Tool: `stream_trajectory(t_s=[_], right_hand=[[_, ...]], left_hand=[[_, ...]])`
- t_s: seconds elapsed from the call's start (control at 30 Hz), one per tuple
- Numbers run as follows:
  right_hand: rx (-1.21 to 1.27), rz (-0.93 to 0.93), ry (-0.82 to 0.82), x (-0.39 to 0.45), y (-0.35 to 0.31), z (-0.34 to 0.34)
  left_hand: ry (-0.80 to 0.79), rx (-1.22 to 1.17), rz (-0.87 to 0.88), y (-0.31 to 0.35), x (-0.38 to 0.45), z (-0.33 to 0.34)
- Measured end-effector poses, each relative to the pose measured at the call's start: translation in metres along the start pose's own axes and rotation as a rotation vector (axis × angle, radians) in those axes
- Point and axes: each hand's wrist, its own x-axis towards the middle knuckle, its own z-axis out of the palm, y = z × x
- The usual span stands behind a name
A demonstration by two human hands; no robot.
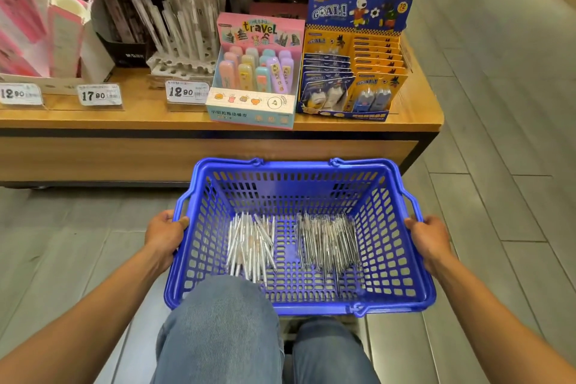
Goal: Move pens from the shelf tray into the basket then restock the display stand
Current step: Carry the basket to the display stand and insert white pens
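The blue plastic shopping basket (299, 237) sits low in front of the wooden display shelf (218, 121), just beyond the person's denim-clad knees (224, 321); the left hand (165, 235) grips its left rim and the right hand (431, 238) grips its right rim, thumbs over the top edge and fingers curled beneath, so the two hands are well apart with the basket held between them; both swing handles lie folded down along the long rims.

Two loose heaps of pens lie on the lattice floor: a pale, silvery-white heap (249, 243) to the left and a greyer, darker heap (327, 240) to the right, apart from each other; the white tiered pen stand (184, 40) on the shelf still holds some pens at the back, while its front holes are bare.

The basket looks stiff and light, and the load is probably modest, so the rim grip should carry it; the pens, however, are smooth, thin and round, free to roll and slide if the basket tilts, and a slim tip might poke through the floor slots; keeping it level seems wise. For restocking, each pen is best pinched at mid-barrel between thumb and fingertips, then lowered upright into a hole; a small bunch could be gathered, though slick barrels would likely slip from a loose grasp.
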Motion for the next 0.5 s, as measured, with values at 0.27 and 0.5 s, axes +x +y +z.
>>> stream_trajectory(t_s=[0.27, 0.5], right_hand=[[0.049, -0.016, 0.014, -0.0029, -0.0003, 0.0006], [0.083, -0.024, 0.018, -0.0011, -0.0017, 0.0028]], left_hand=[[0.017, -0.005, 0.088, -0.0032, 0.0061, 0.0031], [-0.012, -0.037, 0.082, -0.0043, 0.0102, 0.0027]])
